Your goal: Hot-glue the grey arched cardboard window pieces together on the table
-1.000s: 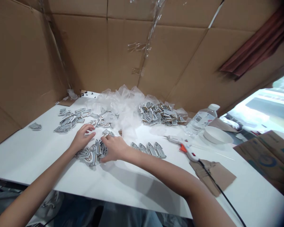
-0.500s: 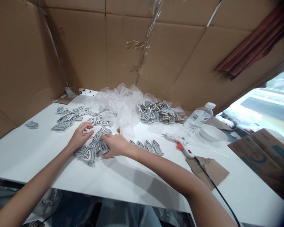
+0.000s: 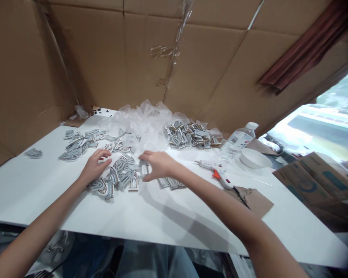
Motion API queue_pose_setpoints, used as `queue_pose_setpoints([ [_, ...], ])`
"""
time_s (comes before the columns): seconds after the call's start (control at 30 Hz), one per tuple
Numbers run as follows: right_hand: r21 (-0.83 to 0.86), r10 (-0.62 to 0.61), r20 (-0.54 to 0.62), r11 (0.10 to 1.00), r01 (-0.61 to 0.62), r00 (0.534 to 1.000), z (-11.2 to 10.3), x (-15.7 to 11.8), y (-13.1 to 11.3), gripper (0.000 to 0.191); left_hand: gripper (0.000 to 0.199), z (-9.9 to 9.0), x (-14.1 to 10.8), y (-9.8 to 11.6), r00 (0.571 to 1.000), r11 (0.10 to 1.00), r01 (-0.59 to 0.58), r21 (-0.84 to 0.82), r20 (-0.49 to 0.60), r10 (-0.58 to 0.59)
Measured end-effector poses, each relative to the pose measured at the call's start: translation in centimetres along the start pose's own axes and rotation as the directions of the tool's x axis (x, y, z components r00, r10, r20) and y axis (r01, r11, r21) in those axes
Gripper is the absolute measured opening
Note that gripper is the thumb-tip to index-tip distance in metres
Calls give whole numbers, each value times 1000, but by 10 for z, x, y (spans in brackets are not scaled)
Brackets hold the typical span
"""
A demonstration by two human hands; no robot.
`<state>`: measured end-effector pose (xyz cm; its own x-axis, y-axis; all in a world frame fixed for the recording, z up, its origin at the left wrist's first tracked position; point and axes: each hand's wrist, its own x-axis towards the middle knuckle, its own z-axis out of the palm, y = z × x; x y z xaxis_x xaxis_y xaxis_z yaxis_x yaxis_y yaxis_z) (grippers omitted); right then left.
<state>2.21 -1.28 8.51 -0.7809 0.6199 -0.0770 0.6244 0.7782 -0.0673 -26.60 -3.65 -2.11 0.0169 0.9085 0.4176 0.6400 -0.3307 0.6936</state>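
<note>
Between my hands lies a loose pile of small grey arch-shaped pieces [image 3: 124, 173], some with brown and white patterned faces. My left hand [image 3: 96, 166] rests at the pile's left edge, its fingers curved and apart with nothing between them. To the right of the pile, my right hand [image 3: 156, 164] grips one grey piece [image 3: 144, 168] between thumb and fingers. A row of similar pieces [image 3: 169, 183] lies on the white table [image 3: 110, 222] just beyond my right wrist, partly covered by the forearm.
More grey pieces [image 3: 77, 146] lie at the left, and a heap [image 3: 191, 135] at the back. Crumpled plastic wrap [image 3: 147, 123] sits between them. At the right are a glue gun [image 3: 217, 173] with a cord, a bottle [image 3: 237, 143], a white bowl [image 3: 255, 158] and a cardboard scrap [image 3: 258, 200].
My right hand has moved right, away from the pile, with a grey piece in its fingers. My left hand has stayed nearly in place. The view has shifted slightly.
</note>
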Motion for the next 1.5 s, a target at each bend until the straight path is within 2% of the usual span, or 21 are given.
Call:
queue_pose_setpoints([
  [0.13,-66,226,123,973,-220,966,-18,-63,53,74,23,-2,-2,3,1000,1000,-1,1,4,1],
  [0.27,-116,373,256,928,-355,892,-9,-111,93,78,23,-1,-3,4,1000,1000,-23,10,3,23],
  [0.4,-195,452,330,892,-409,829,11,-126,107,80,24,-1,-3,3,1000,999,-28,24,10,28],
  [0.57,-203,450,341,892,-403,825,22,-123,109,74,22,-1,-4,4,1000,999,-26,24,6,26],
  [0.67,-203,438,308,897,-392,845,17,-114,100,73,21,-1,-3,4,999,999,-33,28,12,33],
  [0.73,-193,410,256,909,-369,876,12,-101,84,67,20,-1,-3,4,999,999,-32,27,19,31],
  [0.83,-145,317,182,945,-294,931,5,-70,45,57,21,0,-3,2,1000,999,-24,25,16,24],
  [0.9,-72,208,139,977,-199,968,4,-45,15,57,21,0,-2,1,1000,999,-21,25,9,21],
  [0.97,-12,119,95,993,-119,988,9,-20,-13,62,21,0,-2,1,1000,1000,-19,23,5,19],
  [1.07,-6,112,69,994,-112,991,23,11,-45,75,21,0,-2,1,1000,1000,-18,23,10,18],
  [1.17,-15,121,31,993,-120,992,39,31,-64,77,21,0,-2,1,1000,1000,-20,20,15,20],
  [1.27,-19,141,33,990,-140,989,47,41,-72,67,22,0,-2,0,1000,1000,-23,16,13,23],
  [1.33,-10,162,55,987,-161,985,43,40,-69,61,22,0,-2,0,1000,1000,-24,16,13,24],
  [1.43,8,140,74,990,-141,987,28,24,-53,65,22,-2,-2,1,1000,1000,-23,18,15,23],
  [1.5,26,41,101,999,-44,994,17,3,-38,75,21,-2,-3,2,1000,1000,-23,19,14,22],
])
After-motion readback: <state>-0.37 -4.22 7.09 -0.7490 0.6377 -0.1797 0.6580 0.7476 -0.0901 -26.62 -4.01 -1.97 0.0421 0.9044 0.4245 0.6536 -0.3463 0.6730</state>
